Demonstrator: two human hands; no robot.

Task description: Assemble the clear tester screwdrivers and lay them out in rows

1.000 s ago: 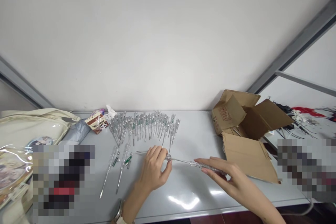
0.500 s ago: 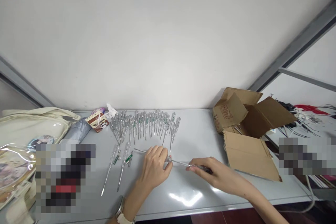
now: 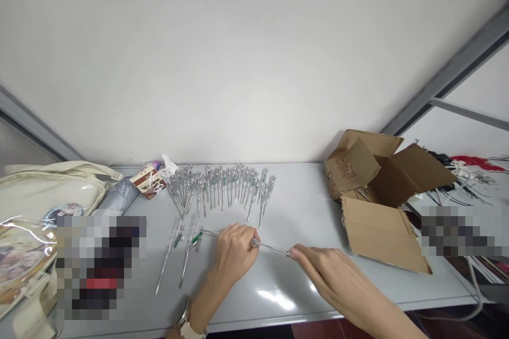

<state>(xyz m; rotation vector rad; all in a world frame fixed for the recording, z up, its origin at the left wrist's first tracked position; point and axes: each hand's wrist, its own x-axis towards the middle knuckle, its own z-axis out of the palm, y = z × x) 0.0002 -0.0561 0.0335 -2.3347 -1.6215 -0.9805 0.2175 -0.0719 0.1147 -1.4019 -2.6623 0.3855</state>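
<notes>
My left hand (image 3: 237, 251) is closed around a clear-handled test screwdriver (image 3: 255, 242); its thin shaft sticks out to the left and the handle's end shows at the thumb side. My right hand (image 3: 326, 273) grips another screwdriver (image 3: 274, 248), its handle hidden in the fingers. That screwdriver's metal shaft points left and meets the handle end in my left hand. Left of my hands lie two longer test screwdrivers (image 3: 188, 254) with clear handles. Small loose parts lie by them: a green piece (image 3: 196, 237), a dark green spring-like piece (image 3: 177, 240) and tiny metal bits.
A row of clear test screwdrivers (image 3: 222, 183) lies near the wall. An open cardboard box (image 3: 385, 233) stands at the right, metal shafts inside. A cream bag (image 3: 24, 190), a grey folded item (image 3: 119, 196) and a brown packet (image 3: 149, 181) sit at the left. Cables lie far right.
My right hand has turned over and shifted slightly right, hiding the screwdriver's dark handle. My left hand stays nearly in place, its fingers curled more tightly.
</notes>
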